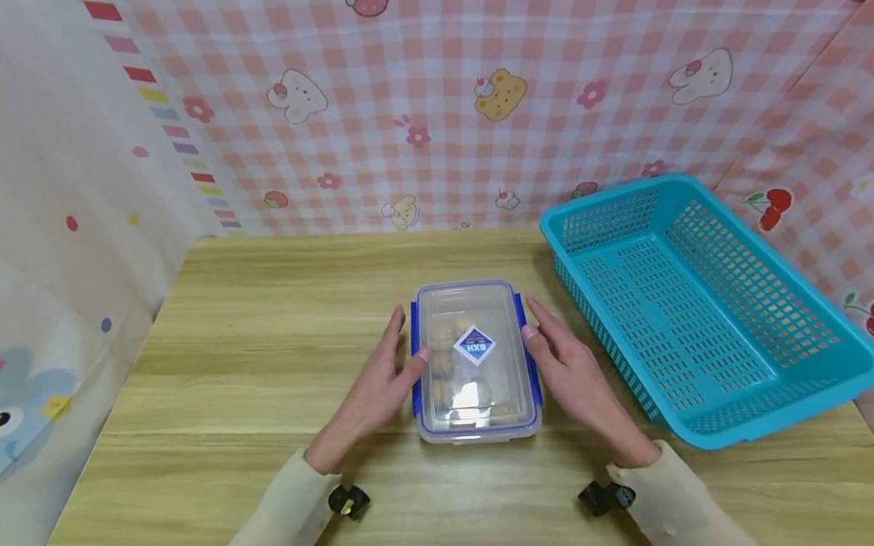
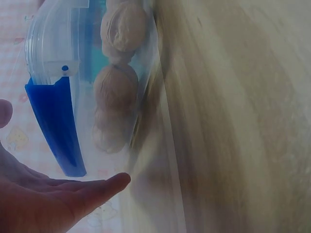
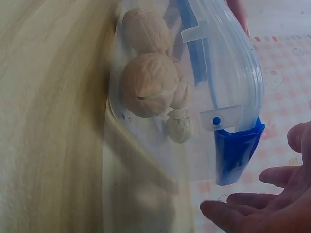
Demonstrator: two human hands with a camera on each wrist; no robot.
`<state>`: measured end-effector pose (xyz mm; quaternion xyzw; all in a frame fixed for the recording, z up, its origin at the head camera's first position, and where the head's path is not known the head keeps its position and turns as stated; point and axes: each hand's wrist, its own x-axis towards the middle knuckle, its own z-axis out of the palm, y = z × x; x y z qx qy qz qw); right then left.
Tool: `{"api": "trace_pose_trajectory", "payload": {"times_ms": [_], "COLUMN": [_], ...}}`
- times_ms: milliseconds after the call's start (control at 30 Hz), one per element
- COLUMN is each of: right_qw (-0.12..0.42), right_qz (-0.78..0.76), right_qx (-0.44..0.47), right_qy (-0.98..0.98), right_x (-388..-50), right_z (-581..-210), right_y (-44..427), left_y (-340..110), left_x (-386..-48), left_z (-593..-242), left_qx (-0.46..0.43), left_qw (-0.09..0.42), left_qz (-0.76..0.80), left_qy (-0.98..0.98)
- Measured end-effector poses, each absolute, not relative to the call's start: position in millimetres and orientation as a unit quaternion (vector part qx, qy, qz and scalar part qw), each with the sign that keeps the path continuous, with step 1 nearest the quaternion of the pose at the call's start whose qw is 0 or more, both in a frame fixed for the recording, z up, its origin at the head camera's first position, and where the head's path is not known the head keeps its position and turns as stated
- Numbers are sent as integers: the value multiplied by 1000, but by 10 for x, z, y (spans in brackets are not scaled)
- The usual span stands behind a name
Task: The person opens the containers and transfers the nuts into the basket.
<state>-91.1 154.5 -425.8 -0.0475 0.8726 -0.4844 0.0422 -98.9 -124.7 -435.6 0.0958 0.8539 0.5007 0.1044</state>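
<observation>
A clear lidded box (image 1: 446,306) with blue side latches and a diamond-shaped label lies on the wooden table between both hands. Through its walls show several round, wrinkled brown things like walnuts (image 2: 124,29) (image 3: 148,85). My left hand (image 1: 380,385) is beside the box's left side with fingers extended, the thumb at the lid's edge; whether it touches cannot be told. On the other side, my right hand (image 1: 569,373) has its fingers extended by the right latch. Both wrist views show the fingers near a blue latch (image 2: 58,128) (image 3: 235,150), which hangs down.
A turquoise perforated basket (image 1: 658,318) stands at the right of the wooden table (image 1: 260,334), close to my right hand. Behind the table hangs a pink checked cloth (image 1: 445,164), with a pale patterned cloth (image 1: 50,205) at the left.
</observation>
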Motion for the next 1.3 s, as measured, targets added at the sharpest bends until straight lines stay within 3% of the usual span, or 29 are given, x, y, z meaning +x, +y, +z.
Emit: {"api": "trace_pose_trajectory", "payload": {"times_ms": [533, 1300], "right_qw": [88, 77], "right_qz": [-536, -561], "right_qx": [-8, -20], "right_qy": [839, 824], "right_x": [-976, -984], "right_z": [-4377, -4453], "right_y": [1543, 1562], "left_y": [-1201, -1213], "left_x": [-1017, -1011], "left_z": [-4418, -4471], "left_qx": [122, 147], "left_qw": [115, 110], "left_qz": [513, 485], "left_qy": [842, 855]}}
